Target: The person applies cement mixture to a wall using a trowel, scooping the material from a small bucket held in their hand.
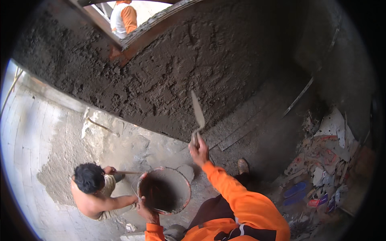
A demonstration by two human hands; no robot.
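My right hand (198, 152) is closed round the handle of a pointed trowel (198, 111). The blade points up in front of a wall coated in wet, dark mortar (173, 80); I cannot tell whether it touches. Lower down, my left hand (147, 212) grips a round bucket (189, 193) at its near left rim. Grey residue coats the bucket's inner side, and its bottom is in shadow.
A bare-backed co-worker (90, 193) crouches left of the bucket, holding a wooden handle (128, 172). Rubble (325, 168) and blue sandals (295, 190) lie at right. Another person (124, 19) shows through the opening above. A hoe-like tool (102, 127) lies on the ground.
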